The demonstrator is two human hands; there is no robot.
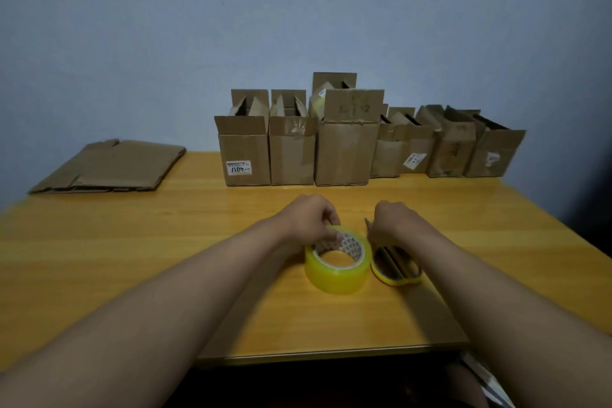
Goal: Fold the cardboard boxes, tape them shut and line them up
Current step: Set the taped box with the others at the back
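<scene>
Fingers (326,220) of my left hand (309,214) curl over the far rim of the yellow tape roll (337,260), gripping it on the wooden table (132,258). My right hand (395,219) closes around the yellow-handled scissors (395,263) lying just beside the roll, blade tip poking out past my knuckles. Beyond them, seven folded cardboard boxes (342,151) stand in a row against the wall, flaps up. Flattened cardboard (111,166) lies at the table's far left.
</scene>
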